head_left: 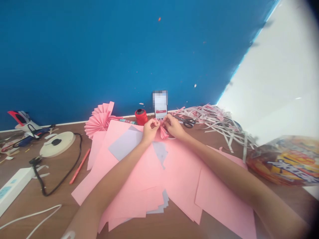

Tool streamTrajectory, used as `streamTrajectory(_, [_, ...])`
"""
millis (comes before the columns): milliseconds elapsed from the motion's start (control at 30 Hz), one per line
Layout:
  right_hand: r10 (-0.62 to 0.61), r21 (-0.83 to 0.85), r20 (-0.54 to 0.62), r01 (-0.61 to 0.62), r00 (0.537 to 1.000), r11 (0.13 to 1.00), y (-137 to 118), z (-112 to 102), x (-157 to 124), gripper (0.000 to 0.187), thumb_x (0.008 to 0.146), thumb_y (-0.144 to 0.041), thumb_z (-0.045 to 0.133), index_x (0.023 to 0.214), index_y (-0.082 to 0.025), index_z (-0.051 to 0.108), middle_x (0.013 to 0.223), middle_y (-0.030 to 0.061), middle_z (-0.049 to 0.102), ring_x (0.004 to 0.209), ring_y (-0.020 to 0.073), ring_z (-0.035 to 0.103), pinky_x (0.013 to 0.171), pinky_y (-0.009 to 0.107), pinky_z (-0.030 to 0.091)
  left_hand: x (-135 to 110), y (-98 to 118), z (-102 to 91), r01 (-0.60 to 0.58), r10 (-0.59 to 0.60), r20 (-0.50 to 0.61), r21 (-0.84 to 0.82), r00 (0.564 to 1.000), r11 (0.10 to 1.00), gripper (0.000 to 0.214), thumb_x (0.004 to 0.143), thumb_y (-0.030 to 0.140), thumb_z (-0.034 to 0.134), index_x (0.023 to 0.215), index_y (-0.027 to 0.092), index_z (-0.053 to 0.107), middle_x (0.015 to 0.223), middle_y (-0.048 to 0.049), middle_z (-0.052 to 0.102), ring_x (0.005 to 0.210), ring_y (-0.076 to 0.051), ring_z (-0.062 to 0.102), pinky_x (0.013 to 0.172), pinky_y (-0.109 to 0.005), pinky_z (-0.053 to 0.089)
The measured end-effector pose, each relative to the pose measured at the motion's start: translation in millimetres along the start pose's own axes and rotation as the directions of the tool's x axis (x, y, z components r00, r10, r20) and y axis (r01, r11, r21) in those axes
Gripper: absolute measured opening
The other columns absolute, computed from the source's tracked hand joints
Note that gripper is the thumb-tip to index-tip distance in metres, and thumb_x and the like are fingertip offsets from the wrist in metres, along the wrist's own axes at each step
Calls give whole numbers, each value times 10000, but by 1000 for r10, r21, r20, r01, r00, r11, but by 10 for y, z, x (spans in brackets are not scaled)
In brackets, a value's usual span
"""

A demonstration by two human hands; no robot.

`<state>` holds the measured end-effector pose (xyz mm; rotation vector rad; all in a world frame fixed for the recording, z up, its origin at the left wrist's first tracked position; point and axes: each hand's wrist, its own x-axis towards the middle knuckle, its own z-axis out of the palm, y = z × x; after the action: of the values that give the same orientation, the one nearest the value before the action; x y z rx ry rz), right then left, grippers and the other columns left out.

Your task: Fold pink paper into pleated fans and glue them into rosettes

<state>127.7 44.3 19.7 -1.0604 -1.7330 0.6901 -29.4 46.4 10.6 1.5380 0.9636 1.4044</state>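
Both my arms reach forward over a spread of pink paper sheets [179, 172] on the wooden table. My left hand [150, 128] and my right hand [173, 126] are closed in pinches on a small pleated pink paper fan [163, 131], held between them just above the sheets. A finished pink pleated fan [99, 119] lies at the back left, against the blue wall. A red spool of thread [141, 116] stands just behind my left hand. Black scissors [187, 122] lie right of my right hand.
A heap of paper strips [216, 121] fills the back right. A shiny snack bag [284, 161] sits at the right edge. To the left lie a glue gun [26, 127], a tape roll [57, 143], a black cable, a red pencil [79, 166] and a white power strip [12, 187].
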Motion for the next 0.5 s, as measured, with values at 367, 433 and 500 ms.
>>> streamTrajectory(367, [11, 20, -37, -10, 999, 1000, -8, 18, 14, 112, 795, -217, 553, 899, -198, 514, 829, 36, 636, 744, 169, 622, 700, 294, 485, 10, 1, 9, 2, -1, 81, -11, 997, 1000, 283, 758, 269, 657, 652, 189, 406, 811, -28, 642, 781, -144, 584, 779, -290, 454])
streamTrajectory(433, [-9, 30, -41, 10, 999, 1000, 16, 23, 16, 104, 787, -217, 573, 874, -198, 521, 817, 32, 635, 743, 168, 621, 702, 296, 488, 9, 5, 7, -12, 14, 94, -23, 995, 1000, 282, 760, 267, 662, 652, 185, 415, 817, -29, 642, 792, -145, 581, 781, -288, 447])
streamTrajectory(500, [-20, 33, -55, 22, 998, 999, 36, 28, 16, 96, 786, -223, 586, 859, -199, 527, 810, 29, 634, 736, 168, 621, 700, 301, 494, 10, 1, 3, -16, 20, 115, -40, 993, 999, 275, 763, 263, 665, 654, 181, 425, 821, -28, 638, 798, -144, 578, 782, -284, 440])
